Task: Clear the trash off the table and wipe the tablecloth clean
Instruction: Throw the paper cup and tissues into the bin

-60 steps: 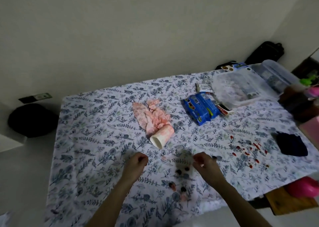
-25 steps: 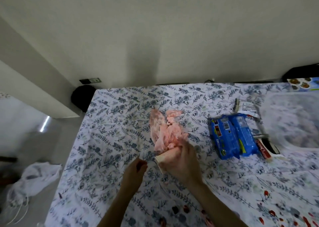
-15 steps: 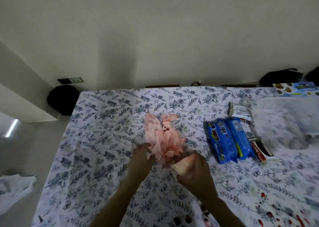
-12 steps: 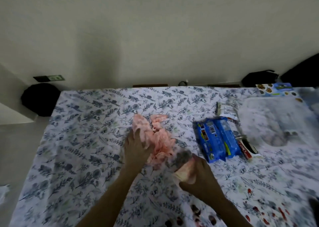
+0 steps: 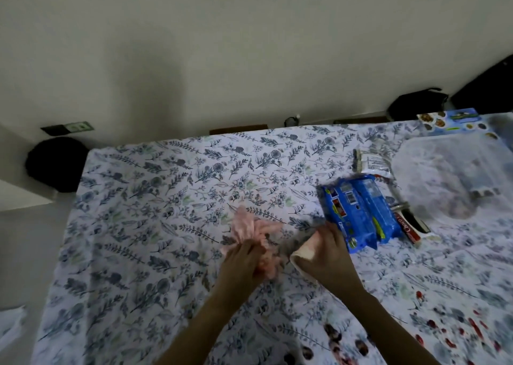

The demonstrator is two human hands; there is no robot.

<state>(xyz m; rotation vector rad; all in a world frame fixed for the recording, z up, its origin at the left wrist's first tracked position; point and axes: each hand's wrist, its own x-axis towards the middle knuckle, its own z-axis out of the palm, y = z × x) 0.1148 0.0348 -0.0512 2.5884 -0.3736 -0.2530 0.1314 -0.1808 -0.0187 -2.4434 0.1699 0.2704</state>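
A crumpled pink-stained tissue (image 5: 251,230) lies in the middle of the floral tablecloth (image 5: 155,225). My left hand (image 5: 244,262) grips its near end. To its right, my right hand (image 5: 329,256) holds a paper cup (image 5: 304,252) tipped on its side, open mouth facing the tissue. A blue snack wrapper (image 5: 361,212) lies just beyond my right hand. Red stains (image 5: 449,334) spot the cloth at the lower right, and dark bits (image 5: 336,337) lie near the front edge.
A white wrapper (image 5: 373,163), a red wrapper (image 5: 408,230) and a clear plastic container (image 5: 455,175) sit at the right. Black bags (image 5: 416,103) stand behind the table against the wall. A black round object (image 5: 52,164) is on the floor at the left.
My right hand picked up the paper cup from the cloth. My left hand moved onto the pink tissue and gathered it toward the cup's mouth. The head view swung left, then back.
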